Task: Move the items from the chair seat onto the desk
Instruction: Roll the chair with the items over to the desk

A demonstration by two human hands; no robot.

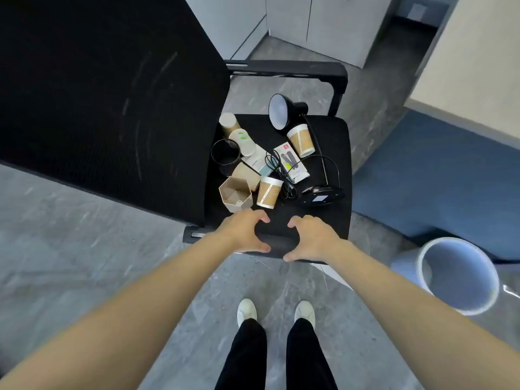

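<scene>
Hands: both are held empty over the near edge of the black fabric chair seat (323, 220), fingers curled and spread, nothing gripped; the left hand (243, 232) and right hand (312, 239) are kept just apart, thumbs toward each other, seemingly readied for a reach.
Nearest to left hand: a beige hexagonal open box (235, 194) is seen just beyond the fingertips, with a brown-and-white paper cup (268, 192) lying beside it.
Beyond right hand: a black desk lamp (282, 111) is laid on its side, its round base (320, 196) nearest the hand, its cord (281, 170) tangled over a white printed packet (291, 161).
Farther off: a second paper cup (301, 139), a black wire ring (225, 152) and pale tubes (237, 135) are piled toward the black mesh backrest (112, 94).
Desk: likely the pale surface (472, 60) far right of the right hand; this cannot be confirmed.
Task stage: all items are judged to be on the seat, none yet moved.
Beside right arm: a grey round bin (455, 274) stands on the floor.
</scene>
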